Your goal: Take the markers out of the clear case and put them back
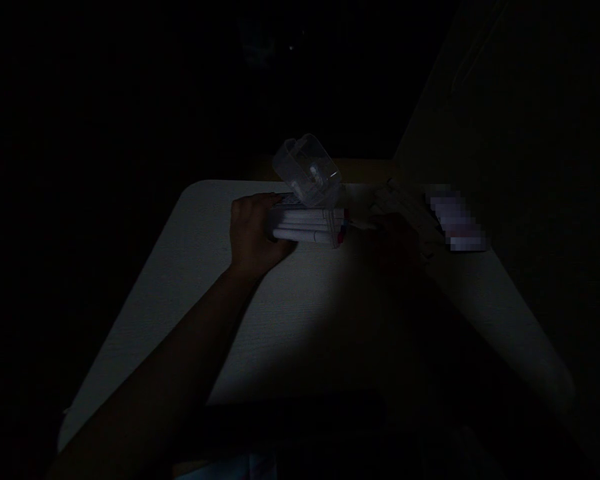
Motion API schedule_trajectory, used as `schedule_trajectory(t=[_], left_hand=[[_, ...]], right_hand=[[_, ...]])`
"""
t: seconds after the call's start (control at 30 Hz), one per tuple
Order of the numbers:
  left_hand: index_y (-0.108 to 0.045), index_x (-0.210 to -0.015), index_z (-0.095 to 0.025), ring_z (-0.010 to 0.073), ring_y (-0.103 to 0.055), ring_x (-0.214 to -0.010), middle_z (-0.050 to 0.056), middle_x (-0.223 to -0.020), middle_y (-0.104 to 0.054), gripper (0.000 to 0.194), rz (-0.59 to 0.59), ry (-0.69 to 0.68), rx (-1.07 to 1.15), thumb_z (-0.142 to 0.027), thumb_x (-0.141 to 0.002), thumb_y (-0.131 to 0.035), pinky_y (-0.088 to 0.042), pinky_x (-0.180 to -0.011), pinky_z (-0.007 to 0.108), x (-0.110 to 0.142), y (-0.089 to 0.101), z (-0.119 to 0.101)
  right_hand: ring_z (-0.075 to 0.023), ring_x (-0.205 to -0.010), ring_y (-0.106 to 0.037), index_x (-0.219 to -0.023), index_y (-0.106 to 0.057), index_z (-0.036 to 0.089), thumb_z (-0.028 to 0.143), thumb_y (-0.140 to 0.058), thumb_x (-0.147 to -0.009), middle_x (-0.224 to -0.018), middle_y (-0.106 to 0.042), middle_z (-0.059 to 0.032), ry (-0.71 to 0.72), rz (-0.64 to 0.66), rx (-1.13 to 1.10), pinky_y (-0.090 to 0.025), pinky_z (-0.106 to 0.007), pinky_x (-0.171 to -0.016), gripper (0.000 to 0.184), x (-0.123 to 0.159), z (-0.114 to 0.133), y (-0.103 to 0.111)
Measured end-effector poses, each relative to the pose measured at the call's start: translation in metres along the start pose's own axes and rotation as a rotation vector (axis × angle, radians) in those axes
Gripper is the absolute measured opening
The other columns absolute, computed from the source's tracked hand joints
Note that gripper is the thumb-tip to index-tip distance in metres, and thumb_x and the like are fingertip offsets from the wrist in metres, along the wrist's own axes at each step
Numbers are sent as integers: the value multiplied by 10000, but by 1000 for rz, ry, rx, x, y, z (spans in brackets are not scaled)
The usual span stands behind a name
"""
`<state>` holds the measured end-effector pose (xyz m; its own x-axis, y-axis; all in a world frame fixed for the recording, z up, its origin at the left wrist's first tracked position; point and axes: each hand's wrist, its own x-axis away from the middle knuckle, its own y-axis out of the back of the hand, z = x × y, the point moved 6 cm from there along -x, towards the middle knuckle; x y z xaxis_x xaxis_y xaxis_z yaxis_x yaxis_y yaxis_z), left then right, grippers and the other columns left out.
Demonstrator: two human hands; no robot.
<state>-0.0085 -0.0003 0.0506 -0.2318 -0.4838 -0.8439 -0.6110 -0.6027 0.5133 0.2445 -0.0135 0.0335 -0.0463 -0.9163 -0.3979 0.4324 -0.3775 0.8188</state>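
From afar I see a dark room (530,167), pale round-cornered table (280,300), white cylindrical markers (303,235) near its far edge, left hand (253,230) clasped around them, clear plastic box (305,173) tilted beyond, shadow (350,333) veiling the right hand (397,243), whose grip I cannot tell, pale pixelated oblong (455,220) at right.

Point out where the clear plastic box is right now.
In the head view, the clear plastic box is just above centre, by the far edge of the table, next to the white-barrelled markers under the left hand.

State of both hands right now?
Left hand: holding the white markers.
Right hand: in shadow, by a pale slim item; grip cannot be told.
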Motion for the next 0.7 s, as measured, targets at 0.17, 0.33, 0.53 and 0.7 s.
schedule_trajectory(t=[0.17, 0.33, 0.53, 0.7], left_hand=[[-534, -1125, -200, 280, -593, -1023, 73, -1117, -651, 576, 17, 18, -17, -361, -593, -685, -433, -882, 438, 0, 0, 1], [-538, -1126, -173, 259, -592, -1021, 80, -1107, -650, 563, 3, -18, -25, -378, -618, -672, -441, -878, 431, 0, 0, 1], [-519, -1150, -197, 267, -581, -1037, 74, -1123, -642, 588, 9, -3, -5, -392, -620, -683, -430, -889, 446, 1, -1, 3], [-518, -1154, -214, 294, -574, -1046, 80, -1138, -634, 610, 24, 17, 22, -383, -596, -699, -408, -912, 457, 2, -2, 4]], right_hand=[[-224, -1010, -598, -1050, -628, 223, 278, -511, -850, -1039, -654, -87, 85, -280, -102, -477, -406, -917, 238, 5, 8, 30], [-204, -968, -626, -1045, -625, 213, 349, -520, -876, -1001, -662, -77, 121, -549, -137, -501, -397, -874, 241, 15, 9, 61], [-221, -944, -630, -1022, -647, 151, 430, -486, -894, -978, -641, -125, 69, -838, -200, -481, -435, -900, 346, 20, -4, 89], [-272, -1096, -543, -1103, -559, 90, 410, -416, -919, -1112, -537, -187, -36, -814, -416, -460, -481, -921, 396, 19, -17, 91]])
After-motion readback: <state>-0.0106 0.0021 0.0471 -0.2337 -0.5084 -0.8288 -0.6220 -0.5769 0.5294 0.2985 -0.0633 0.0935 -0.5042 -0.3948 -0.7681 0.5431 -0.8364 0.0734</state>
